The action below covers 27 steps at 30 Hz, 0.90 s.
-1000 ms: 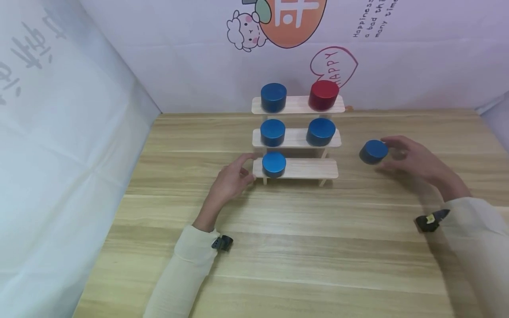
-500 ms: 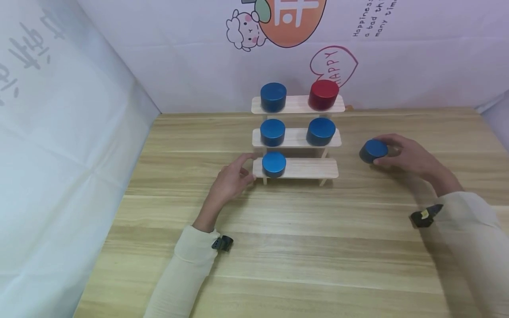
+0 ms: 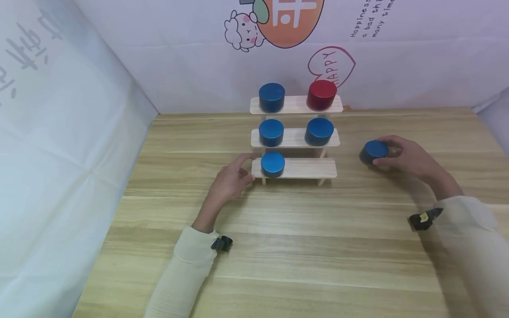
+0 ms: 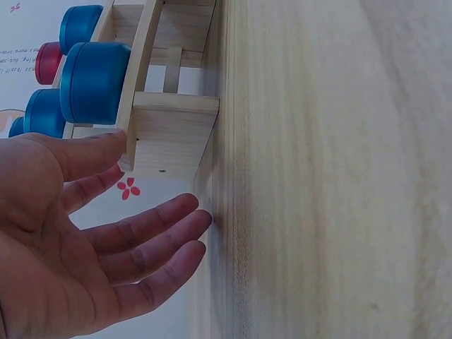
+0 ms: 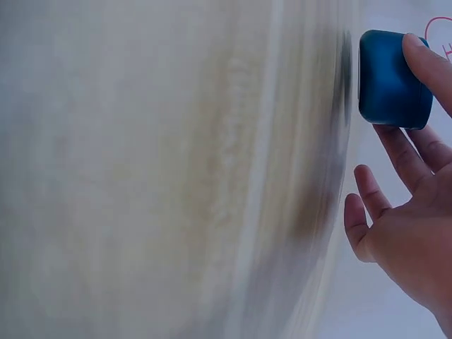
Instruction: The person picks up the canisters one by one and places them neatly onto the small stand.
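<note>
A three-step wooden shelf [image 3: 312, 168] stands at the back of the table. At its lowest step, my left hand [image 3: 228, 182] holds the left end between thumb and index finger; the other fingers extend loosely in the left wrist view. Just beside them on that step is a round blue tin [image 3: 272, 164]. To the right of the shelf, my right hand [image 3: 413, 161] pinches another round blue tin [image 3: 374, 151] between thumb and fingers. In the right wrist view, this tin [image 5: 395, 79] appears slightly off the tabletop, and the two lower fingers are loosely bent.
On the middle step sit two blue tins, one left [image 3: 271, 133] and one right [image 3: 319, 131]. The top step bears a blue tin [image 3: 272, 97] and a red tin [image 3: 321, 95]. A printed white cloth [image 3: 191, 57] hangs behind the wooden table [image 3: 302, 265].
My right hand has closed its thumb and fingers onto the blue tin, which stays in nearly the same place. My left hand keeps its position at the shelf.
</note>
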Each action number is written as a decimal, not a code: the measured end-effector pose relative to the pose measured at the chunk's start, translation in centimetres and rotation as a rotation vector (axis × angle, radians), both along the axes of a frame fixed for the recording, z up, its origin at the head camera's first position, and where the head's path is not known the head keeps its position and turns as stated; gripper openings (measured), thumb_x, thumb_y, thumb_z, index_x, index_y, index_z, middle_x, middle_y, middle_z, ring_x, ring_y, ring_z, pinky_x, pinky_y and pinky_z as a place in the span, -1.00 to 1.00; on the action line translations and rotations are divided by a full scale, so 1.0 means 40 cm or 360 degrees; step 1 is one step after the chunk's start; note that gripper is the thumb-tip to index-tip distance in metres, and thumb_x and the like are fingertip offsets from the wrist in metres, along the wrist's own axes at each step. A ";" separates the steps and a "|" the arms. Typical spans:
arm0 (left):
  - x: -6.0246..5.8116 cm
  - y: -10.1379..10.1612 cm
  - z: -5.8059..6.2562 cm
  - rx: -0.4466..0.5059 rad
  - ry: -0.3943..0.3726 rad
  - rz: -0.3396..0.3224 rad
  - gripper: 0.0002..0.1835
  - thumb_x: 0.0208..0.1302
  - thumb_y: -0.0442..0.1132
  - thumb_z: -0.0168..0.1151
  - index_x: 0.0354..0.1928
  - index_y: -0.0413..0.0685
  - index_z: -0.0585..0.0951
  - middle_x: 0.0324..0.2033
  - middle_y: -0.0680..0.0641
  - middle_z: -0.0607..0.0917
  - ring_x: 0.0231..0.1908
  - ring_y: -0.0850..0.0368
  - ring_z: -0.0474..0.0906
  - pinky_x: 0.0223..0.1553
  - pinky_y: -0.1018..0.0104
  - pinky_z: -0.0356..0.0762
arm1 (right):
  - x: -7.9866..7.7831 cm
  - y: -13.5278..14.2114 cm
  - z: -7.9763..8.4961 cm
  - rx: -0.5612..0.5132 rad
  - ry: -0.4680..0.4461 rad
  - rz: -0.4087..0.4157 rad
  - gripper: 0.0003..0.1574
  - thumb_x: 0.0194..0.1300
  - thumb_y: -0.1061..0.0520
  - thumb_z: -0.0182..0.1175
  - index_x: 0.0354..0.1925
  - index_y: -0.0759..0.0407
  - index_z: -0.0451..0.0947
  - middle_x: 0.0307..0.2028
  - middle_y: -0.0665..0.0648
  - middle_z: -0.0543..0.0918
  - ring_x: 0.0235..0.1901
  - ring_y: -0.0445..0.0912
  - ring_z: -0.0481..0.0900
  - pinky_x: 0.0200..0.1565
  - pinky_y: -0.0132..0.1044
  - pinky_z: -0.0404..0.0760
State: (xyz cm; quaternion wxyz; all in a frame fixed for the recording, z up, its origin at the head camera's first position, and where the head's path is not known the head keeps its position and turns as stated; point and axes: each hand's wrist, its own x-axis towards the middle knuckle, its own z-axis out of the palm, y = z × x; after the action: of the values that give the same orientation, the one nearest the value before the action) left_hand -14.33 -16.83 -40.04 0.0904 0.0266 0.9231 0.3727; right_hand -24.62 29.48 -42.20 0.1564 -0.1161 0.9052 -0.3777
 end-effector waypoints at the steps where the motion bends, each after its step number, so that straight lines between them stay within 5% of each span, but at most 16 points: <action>1: 0.000 0.000 0.000 -0.0002 0.0000 0.0000 -0.40 0.40 -0.26 0.26 0.43 0.22 0.38 0.03 -0.19 0.67 -0.01 -0.08 0.62 -0.28 0.11 0.63 | 0.002 0.001 0.000 -0.0007 0.0002 -0.0006 -0.08 0.31 -0.02 0.38 0.43 0.29 0.20 0.38 0.48 0.23 0.29 0.49 0.19 0.17 0.39 0.18; 27: 0.002 -0.001 -0.001 0.0005 0.0007 -0.0008 -0.40 0.41 -0.26 0.25 0.43 0.21 0.37 0.02 -0.19 0.67 -0.04 -0.07 0.62 -0.30 0.13 0.62 | 0.108 -0.025 0.033 -0.0148 0.0192 -0.0212 -0.11 0.33 -0.04 0.35 0.46 0.20 0.23 0.36 0.41 0.29 0.27 0.47 0.24 0.14 0.44 0.22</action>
State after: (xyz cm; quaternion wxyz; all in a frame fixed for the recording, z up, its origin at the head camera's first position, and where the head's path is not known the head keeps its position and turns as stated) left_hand -14.27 -16.87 -40.10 0.0893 0.0299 0.9226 0.3740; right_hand -20.30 28.50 -40.90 0.0707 -0.0854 0.9002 -0.4211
